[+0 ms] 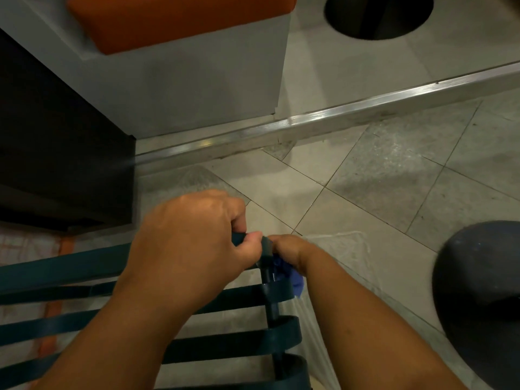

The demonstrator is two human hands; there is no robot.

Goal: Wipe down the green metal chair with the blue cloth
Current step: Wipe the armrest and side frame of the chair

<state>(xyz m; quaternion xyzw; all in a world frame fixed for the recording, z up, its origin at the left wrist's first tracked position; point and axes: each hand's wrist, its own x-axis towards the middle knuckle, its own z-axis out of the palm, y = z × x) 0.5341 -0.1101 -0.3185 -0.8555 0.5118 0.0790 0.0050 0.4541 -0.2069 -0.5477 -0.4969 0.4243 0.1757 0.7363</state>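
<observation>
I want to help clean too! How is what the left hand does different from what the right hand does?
The left hand grips the bare top rail of the green chair; the right hand holds the blue cloth against its corner post. The left sits higher and shows fully; the right is partly hidden. Both touch the chair.

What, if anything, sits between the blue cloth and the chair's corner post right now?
Nothing visible does. The right hand holds the blue cloth bunched right against the green chair's corner post, while the left hand grips the top rail beside it. The actual contact is hidden by the fingers.
</observation>
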